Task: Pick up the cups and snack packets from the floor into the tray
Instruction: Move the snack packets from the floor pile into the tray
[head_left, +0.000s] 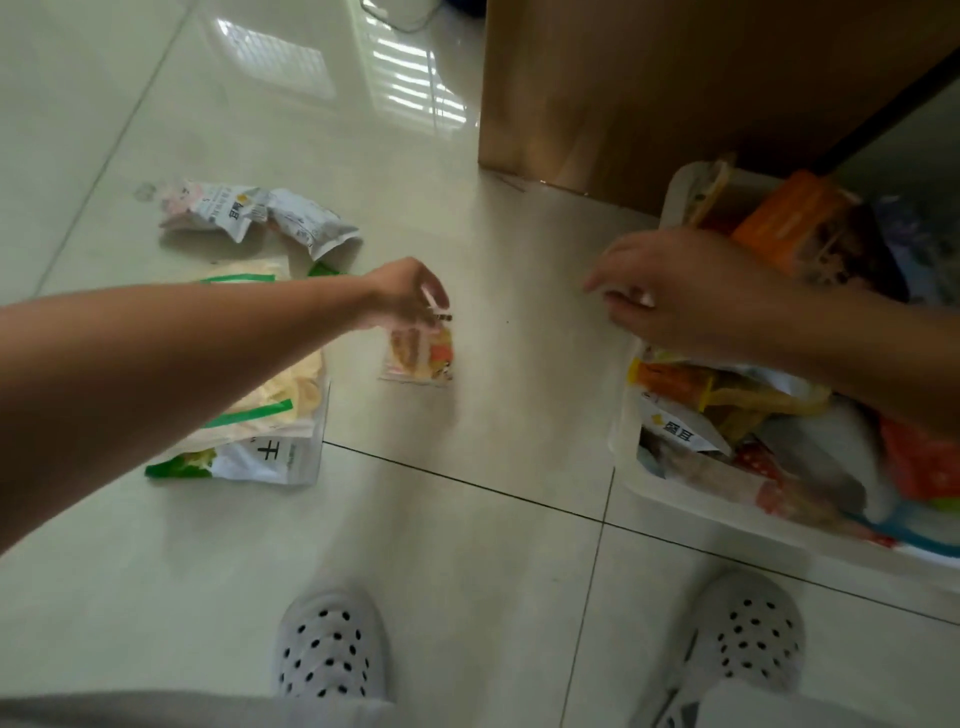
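My left hand pinches the top edge of a small orange snack packet in the middle of the frame, fingertips closed narrowly on it. My right hand hangs loosely curled over the white tray at right, holding nothing. The tray is heaped with snack packets. A green-and-white chip bag lies on the floor at left, with crumpled white packets at upper left.

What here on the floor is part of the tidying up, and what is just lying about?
Part of the job:
small packet, pinched by the left hand
crumpled packets
chips bag
tray, with the right hand at its rim

Just there:
cabinet
slippers
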